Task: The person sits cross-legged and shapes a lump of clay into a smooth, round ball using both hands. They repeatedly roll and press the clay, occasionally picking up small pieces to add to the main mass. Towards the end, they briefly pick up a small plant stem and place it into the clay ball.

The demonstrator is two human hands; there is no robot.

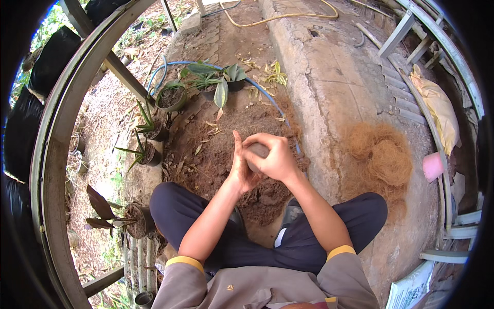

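A rounded grey-brown lump, perhaps packed soil, is pressed between my hands over the ground. My left hand supports it from the left, palm inward, with soil on the skin. Curled over its top and right side is my right hand, fingertips near the left palm; the lump's lower part is hidden. Beneath both hands spreads a mound of dark, loose soil between my shoes, with a paler, drier heap just beyond.
Potted plants line the left and far side. A blue hose curves past the soil. On the concrete ledge at right lie coils of brown fibre. Beyond are a pink pot and a tan sack. Metal frame bars stand left.
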